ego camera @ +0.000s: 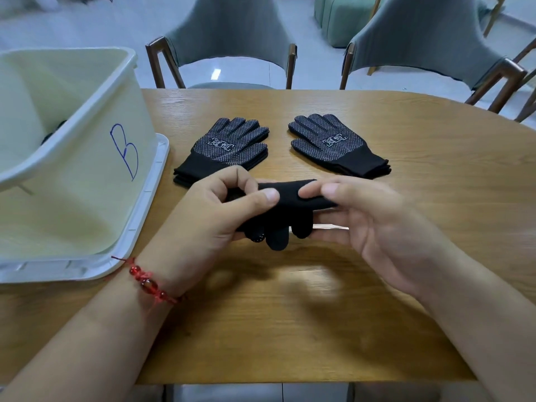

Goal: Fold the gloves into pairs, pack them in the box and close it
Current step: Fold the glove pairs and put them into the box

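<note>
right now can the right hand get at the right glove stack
Probably yes, once freed: the right hand pinches the held gloves with the left hand, and the right stack lies just beyond it on the table, nothing between.

- The held gloves [287, 210] are black, with white dots on one fingertip.
- The left pile of gloves [229, 143] and the right pile of gloves [333, 143] are black with white dots and a white sign.
- The box [87, 175] is pale yellow with a blue letter B [126, 149]; the lid [150, 192] is white.
- The table [406, 146] is light brown wood with lines.
- The bracelet [145, 278] is red.
- The chairs [229, 33] are grey-green with dark brown wood.
</note>
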### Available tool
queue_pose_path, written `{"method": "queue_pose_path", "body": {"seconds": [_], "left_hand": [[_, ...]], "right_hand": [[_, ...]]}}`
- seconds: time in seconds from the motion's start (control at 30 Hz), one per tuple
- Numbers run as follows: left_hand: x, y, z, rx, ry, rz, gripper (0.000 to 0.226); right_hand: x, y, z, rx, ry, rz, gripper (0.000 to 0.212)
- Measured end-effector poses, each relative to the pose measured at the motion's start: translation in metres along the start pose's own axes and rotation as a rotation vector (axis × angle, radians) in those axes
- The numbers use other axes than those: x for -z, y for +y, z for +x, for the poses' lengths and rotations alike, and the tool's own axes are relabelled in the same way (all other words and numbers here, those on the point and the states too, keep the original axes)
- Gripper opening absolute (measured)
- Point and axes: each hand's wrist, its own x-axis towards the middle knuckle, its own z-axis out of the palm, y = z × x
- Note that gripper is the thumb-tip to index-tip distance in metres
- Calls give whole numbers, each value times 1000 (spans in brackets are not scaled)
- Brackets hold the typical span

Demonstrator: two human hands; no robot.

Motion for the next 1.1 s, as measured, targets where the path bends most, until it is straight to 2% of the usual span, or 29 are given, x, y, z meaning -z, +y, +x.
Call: {"method": "queue_pose_path", "body": {"seconds": [0.03, 0.1, 0.23, 0.37, 0.5, 0.73, 0.9, 1.1], "left_hand": [[0, -1, 1, -22, 15, 9, 27], [-1, -2, 2, -60, 22, 14, 29], [4, -3, 2, -74, 34, 13, 52], [-3, 2, -5, -26, 57, -51, 32], [-6, 11, -9, -83, 144, 18, 26], [15, 39, -24, -220, 83, 137, 17], [41, 68, -41, -346, 63, 279, 16], [68, 84, -59, -395, 76, 341, 20]], "right_hand": [[-4, 0, 0, 22, 30, -48, 17], [-13, -1, -1, 70, 91, -95, 16], [-27, -3, 0, 154, 153, -89, 13], [-35, -3, 3, 241, 211, -104, 23], [-44, -6, 3, 312, 252, -135, 28], [-64, -22, 1, 350, 194, -129, 44], [-86, -45, 2, 387, 93, -198, 22], [-111, -65, 13, 450, 81, -218, 19]]}}
